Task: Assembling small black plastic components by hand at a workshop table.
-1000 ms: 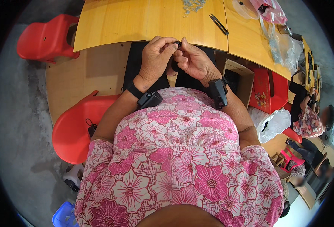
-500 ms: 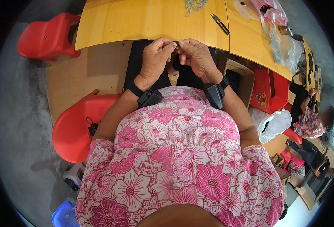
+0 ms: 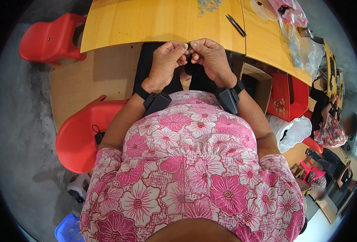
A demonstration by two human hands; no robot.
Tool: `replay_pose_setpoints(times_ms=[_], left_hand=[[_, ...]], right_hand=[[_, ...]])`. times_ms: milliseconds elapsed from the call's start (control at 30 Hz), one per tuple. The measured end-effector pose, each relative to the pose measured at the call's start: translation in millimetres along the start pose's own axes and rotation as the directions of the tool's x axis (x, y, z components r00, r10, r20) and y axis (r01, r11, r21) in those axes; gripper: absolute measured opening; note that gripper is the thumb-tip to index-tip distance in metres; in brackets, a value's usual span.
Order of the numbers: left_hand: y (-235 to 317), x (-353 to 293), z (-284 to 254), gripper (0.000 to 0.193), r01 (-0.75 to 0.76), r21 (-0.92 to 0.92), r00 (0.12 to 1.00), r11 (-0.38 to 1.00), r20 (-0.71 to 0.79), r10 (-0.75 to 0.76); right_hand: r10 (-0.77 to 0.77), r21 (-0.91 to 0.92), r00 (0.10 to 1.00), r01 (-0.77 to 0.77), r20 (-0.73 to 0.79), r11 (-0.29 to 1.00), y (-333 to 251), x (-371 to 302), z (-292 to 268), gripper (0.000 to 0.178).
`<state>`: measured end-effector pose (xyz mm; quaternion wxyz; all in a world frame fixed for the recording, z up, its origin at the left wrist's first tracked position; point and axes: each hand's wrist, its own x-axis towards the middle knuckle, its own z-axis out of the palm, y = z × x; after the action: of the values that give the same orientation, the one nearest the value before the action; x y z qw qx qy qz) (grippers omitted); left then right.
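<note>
- Handwork is apparently going on, unfinished: left hand (image 3: 166,62) and right hand (image 3: 211,60) are pinching a small black piece (image 3: 189,46) between thumbs and fingers; how much is remaining, the view is not showing.
- Black piece is sitting near the bench (image 3: 154,24) edge; fingers are hiding most of its form.
- Black thread snips (image 3: 236,25) and small grey pieces (image 3: 208,5) are lying untouched on the bench.

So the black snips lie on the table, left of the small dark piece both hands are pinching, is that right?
The side is wrong: in the head view, the black snips lie on the table to the right of the small dark piece.
</note>
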<state>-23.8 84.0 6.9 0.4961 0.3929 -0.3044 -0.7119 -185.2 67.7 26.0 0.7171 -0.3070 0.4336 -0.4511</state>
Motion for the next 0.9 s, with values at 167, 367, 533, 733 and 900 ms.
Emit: replay_pose_setpoints(times_ms=[167, 367, 533, 733, 900], left_hand=[[-2.4, -0.9, -1.2, 0.018, 0.07, -0.072, 0.997, 0.995, 0.019, -0.069], [4.1, -3.5, 7.0, 0.018, 0.025, -0.023, 1.0, 0.999, -0.009, -0.025], [-0.9, -2.7, 7.2, 0.016, 0.027, -0.157, 1.0, 0.987, 0.019, -0.025], [-1.6, -1.5, 6.9, 0.012, 0.055, -0.231, 0.998, 0.971, 0.021, -0.051], [-6.9, -0.3, 4.2, 0.011, 0.03, -0.199, 1.0, 0.979, 0.0, -0.031]], right_hand=[[0.105, 0.156, 0.984, -0.127, 0.142, 0.98, 3.2, 4.4, -10.3, 0.015], [0.252, 0.29, 0.92, -0.34, 0.301, 0.895, 6.7, 3.6, -13.3, 0.018], [0.097, 0.311, 0.973, -0.16, 0.209, 0.937, 13.8, 5.9, -12.7, 0.017], [0.073, 0.268, 0.995, -0.087, 0.061, 0.959, 15.4, 3.5, -7.0, 0.011], [-0.012, 0.094, 0.999, 0.015, -0.041, 0.995, 11.0, 0.3, 4.9, 0.008]])
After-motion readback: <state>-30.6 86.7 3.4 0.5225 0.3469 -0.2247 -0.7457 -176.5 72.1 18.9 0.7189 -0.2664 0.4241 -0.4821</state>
